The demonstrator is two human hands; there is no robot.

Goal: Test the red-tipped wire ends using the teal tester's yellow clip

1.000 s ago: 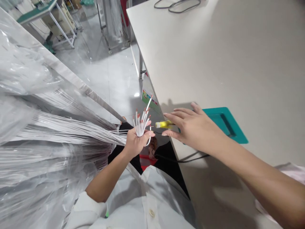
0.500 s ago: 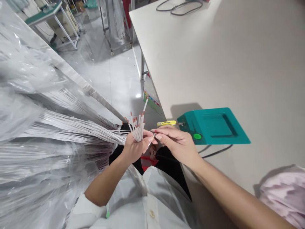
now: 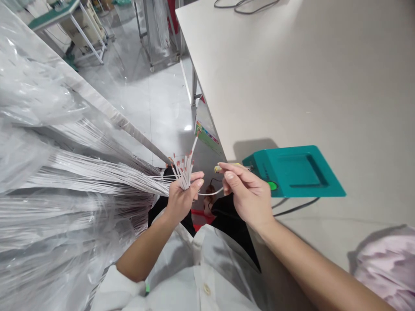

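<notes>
My left hand [image 3: 181, 198] is closed around a bundle of white wires [image 3: 183, 172] whose bare, copper-coloured ends point up and away. From that bundle one single white wire [image 3: 210, 193] curves across to my right hand [image 3: 248, 192], whose bent fingers are closed on it; its tip is hidden behind them. Right beside those fingertips is a yellow handle [image 3: 217, 169], partly covered by my hand. It belongs to a metal shaft that enters the side of a teal device [image 3: 292, 172] with a green button [image 3: 272, 186].
The teal device sits on a large pale table [image 3: 292, 86], near its left edge. On the left, many long white wires [image 3: 97, 168] lie under clear plastic along a metal rail [image 3: 129, 125]. Pink cloth [image 3: 385, 263] lies at lower right, a black cable [image 3: 246, 6] at the top.
My hands have moved apart. The right one has shifted right, up to the yellow handle, drawing the single wire out into a curve. My left hand keeps the bundle almost in place.
</notes>
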